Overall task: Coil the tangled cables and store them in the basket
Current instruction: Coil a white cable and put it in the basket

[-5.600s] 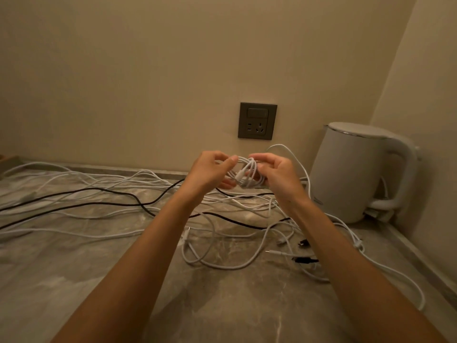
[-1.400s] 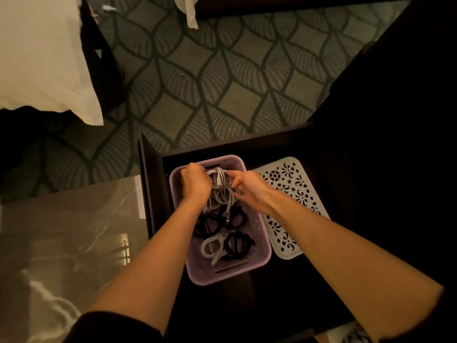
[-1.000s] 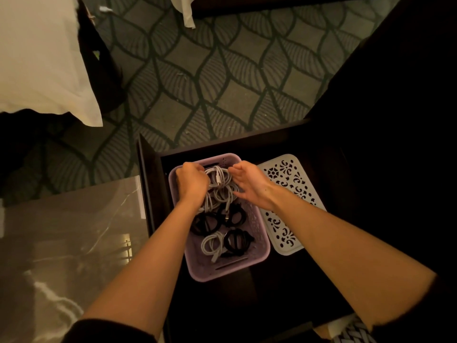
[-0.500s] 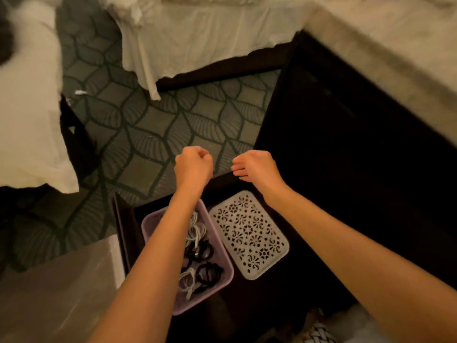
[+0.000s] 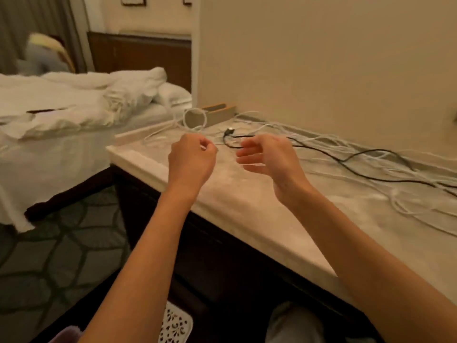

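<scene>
At seven o'clock of the view only a corner of the basket (image 5: 64, 335) is shown, with a pierced lid (image 5: 176, 325) just beside it at its three o'clock, left off, it is judged, so that coils can be dropped in. The left hand (image 5: 191, 160) is held above the counter (image 5: 247, 209), its fingers curled in against the thumb and nothing seen in them. At its twelve o'clock a white loop (image 5: 195, 118) is propped near the counter's far end. The black cable (image 5: 342, 162) is laid with its plug end towards ten o'clock and its long axis run out to four o'clock, along the wall. The right hand (image 5: 265, 157), fingers half straightened and empty, is raised near that plug end, placed, it is judged, for that end to be taken up first. The white cables (image 5: 333, 142) are strewn on the same ten-to-four line, uncoiled
</scene>
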{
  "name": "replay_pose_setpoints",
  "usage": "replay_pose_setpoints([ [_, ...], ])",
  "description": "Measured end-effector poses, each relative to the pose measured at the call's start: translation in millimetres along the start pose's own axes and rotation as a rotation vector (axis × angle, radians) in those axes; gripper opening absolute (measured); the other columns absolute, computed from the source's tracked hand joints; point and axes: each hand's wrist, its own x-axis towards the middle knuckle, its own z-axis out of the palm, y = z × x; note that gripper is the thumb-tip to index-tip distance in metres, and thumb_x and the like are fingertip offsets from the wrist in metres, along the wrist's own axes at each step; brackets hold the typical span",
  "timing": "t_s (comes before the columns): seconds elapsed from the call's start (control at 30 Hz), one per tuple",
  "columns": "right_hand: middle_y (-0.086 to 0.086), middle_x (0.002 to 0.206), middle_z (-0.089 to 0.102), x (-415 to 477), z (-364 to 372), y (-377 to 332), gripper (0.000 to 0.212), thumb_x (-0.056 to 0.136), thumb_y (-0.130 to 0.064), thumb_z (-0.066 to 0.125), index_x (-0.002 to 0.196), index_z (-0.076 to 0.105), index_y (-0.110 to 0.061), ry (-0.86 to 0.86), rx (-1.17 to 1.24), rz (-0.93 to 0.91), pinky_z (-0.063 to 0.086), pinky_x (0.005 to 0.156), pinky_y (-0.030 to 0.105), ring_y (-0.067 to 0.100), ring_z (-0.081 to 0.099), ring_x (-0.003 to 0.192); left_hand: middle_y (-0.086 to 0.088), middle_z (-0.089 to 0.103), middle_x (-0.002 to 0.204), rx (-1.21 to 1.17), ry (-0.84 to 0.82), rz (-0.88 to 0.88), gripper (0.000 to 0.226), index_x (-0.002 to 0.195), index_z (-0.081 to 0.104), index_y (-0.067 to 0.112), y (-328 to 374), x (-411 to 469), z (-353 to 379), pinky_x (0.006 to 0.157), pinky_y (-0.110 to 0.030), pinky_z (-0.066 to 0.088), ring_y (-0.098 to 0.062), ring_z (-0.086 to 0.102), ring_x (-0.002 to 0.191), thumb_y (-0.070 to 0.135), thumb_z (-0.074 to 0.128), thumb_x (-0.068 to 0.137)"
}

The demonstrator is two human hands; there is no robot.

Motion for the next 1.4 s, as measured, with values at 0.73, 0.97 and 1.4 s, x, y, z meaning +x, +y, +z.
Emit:
replay_pose_setpoints([
  [0.73, 0.012, 0.079, 0.063, -58, -376, 18, 0.017, 0.09, -0.002, 0.046, 0.089, 0.062, -0.003, 0.507, -0.104, 0.234, 0.051, 0.066, 0.022, 0.017, 0.06, 0.067, -0.013, 0.056, 0.121, 0.294, -0.679, 0.594, 0.041, 0.116, 0.061, 0.013, 212, -106, 289, 0.092, -0.03, 0.039, -0.029, 0.052, 0.113, -0.006, 0.042, 0.085],
  [0.97, 0.01, 0.078, 0.065, -37, -368, 26, 0.016, 0.092, -0.007, 0.048, 0.083, 0.062, -0.005, 0.322, -0.059, 0.296, 0.054, 0.065, 0.02, 0.016, 0.064, 0.068, -0.013, 0.05, 0.115, 0.631, -0.615, 0.763, 0.02, 0.103, 0.063, 0.006, 217, -84, 288, 0.087, -0.035, 0.039, -0.03, 0.045, 0.115, 0.014, 0.064, 0.085],
  [1.4, -0.006, 0.032, 0.027, -10, -406, 0, 0.073, 0.098, -0.055, 0.017, 0.059, 0.052, -0.004, 0.152, 0.295, 0.204, 0.015, 0.03, 0.013, 0.005, 0.018, 0.026, 0.0, 0.054, 0.058, -0.006, -0.728, 0.69, 0.028, 0.083, 0.072, 0.008, 266, -69, 290, 0.052, -0.025, 0.032, -0.009, 0.043, 0.052, 0.03, 0.058, 0.089],
])
